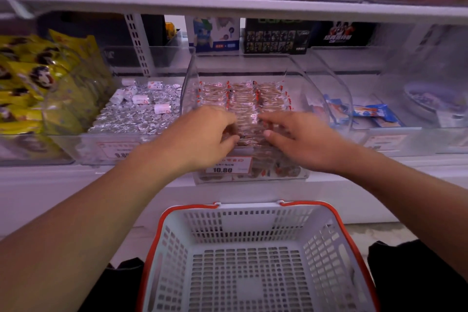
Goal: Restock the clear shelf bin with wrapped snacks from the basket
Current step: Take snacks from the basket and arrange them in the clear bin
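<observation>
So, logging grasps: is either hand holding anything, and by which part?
Cannot tell. Both the left hand and right hand rest on the wrapped snacks; motion blur hides any grip.

We see through one wide-angle head camera, looking forward and down, close over the shelf (228, 9) and basket (253, 256).

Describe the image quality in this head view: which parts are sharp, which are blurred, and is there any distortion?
Head view: the white basket and the price label on the clear bin are fairly sharp; the left hand and right hand are softened by motion blur over the wrapped snacks; the upper shelf and corners are blurred, and the wide lens bends the shelf edges.
</observation>
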Demonstrator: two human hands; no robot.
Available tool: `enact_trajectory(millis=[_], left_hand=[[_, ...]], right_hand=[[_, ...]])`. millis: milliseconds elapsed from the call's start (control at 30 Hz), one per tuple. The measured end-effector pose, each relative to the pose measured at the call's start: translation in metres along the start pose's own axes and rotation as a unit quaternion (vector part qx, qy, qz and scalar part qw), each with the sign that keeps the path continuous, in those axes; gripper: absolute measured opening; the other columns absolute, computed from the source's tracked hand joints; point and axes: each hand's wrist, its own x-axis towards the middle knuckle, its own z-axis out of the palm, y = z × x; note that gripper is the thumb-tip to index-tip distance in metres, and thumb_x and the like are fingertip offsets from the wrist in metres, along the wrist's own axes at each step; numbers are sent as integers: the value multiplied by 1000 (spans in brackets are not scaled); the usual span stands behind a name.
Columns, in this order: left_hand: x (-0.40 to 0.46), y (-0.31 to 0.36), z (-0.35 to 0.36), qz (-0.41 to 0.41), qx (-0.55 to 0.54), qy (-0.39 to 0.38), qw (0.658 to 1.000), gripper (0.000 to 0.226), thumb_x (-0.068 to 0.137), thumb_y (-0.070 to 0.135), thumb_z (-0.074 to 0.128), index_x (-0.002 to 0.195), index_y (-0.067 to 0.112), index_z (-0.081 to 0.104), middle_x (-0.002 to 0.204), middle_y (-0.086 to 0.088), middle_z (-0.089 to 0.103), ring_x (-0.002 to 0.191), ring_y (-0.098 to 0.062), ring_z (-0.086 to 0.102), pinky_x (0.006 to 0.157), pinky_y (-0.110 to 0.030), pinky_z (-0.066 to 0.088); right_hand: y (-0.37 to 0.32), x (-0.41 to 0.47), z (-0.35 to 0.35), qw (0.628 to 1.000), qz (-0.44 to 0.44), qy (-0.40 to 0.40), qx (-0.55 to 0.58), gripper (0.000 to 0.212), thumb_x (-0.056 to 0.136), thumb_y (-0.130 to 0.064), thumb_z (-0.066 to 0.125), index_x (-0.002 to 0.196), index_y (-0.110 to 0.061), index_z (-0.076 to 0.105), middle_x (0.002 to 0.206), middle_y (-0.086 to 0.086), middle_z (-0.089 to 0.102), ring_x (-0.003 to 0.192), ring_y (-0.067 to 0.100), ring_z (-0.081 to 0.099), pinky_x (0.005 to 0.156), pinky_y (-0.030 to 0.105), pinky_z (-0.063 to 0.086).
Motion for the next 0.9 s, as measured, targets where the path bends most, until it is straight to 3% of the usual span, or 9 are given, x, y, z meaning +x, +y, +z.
enact_trajectory(millis=[100,267,433,567,633,700,767,833,900], left_hand=[[-12,-4,-8,31,-17,-22,999,13,90,36,67,85,25,68,77,10,63,72,-10,59,65,-31,49],[-12,-13,-8,13,-30,-82,996,12,83,34,78,82,28,67,71,14,63,67,2,57,67,-28,51],[-10,-13,-6,23,-9,-75,997,18,81,42,78,84,27,69,77,13,62,72,-3,57,68,-33,52],[-11,-13,-12,18,-28,-33,999,36,71,50,82,97,32,65,84,15,61,77,-2,58,71,-33,54],[-9,-15,-16,15,-15,-34,999,44,70,56,80,104,32,66,95,15,63,85,-4,59,77,-30,53],[-9,-15,-18,19,12,-45,999,46,71,58,78,107,31,69,100,15,64,90,-6,58,82,-31,52],[-8,-12,-15,22,27,-63,997,43,72,57,78,106,31,71,98,13,66,89,-9,59,81,-33,52],[-7,-10,-12,16,30,-85,996,44,71,56,79,106,31,70,98,10,68,88,-13,61,81,-34,53],[-5,-10,-11,8,32,-94,995,51,70,59,79,110,30,68,102,9,69,92,-15,63,83,-36,54]], right_hand=[[-6,-4,-7,997,-35,-11,73,15,94,-18,62,102,-18,75,93,-2,74,83,12,66,75,27,52],[7,22,-4,941,141,-205,229,21,101,-12,49,104,-8,70,83,5,66,65,6,57,59,18,46],[5,30,-2,942,147,-183,241,26,102,-14,46,92,-10,70,74,2,65,63,11,57,55,21,46],[3,16,-13,991,-21,-39,125,24,101,-22,51,109,-21,73,103,-4,73,93,10,67,82,26,51],[-2,13,-12,989,-74,-102,80,34,104,-30,42,121,-14,67,117,2,70,109,16,63,97,34,47],[-8,11,-5,976,-72,-196,62,42,105,-36,35,119,-9,64,116,9,68,110,22,62,99,44,45],[-12,13,2,965,-59,-250,49,45,105,-37,32,135,-15,57,137,8,58,131,22,48,114,39,32],[-17,16,1,957,-62,-278,63,45,106,-35,32,147,-21,44,152,2,44,143,13,30,119,22,15],[-17,18,-6,966,-69,-240,62,40,105,-25,40,142,-18,51,148,0,50,136,12,40,118,25,24]])
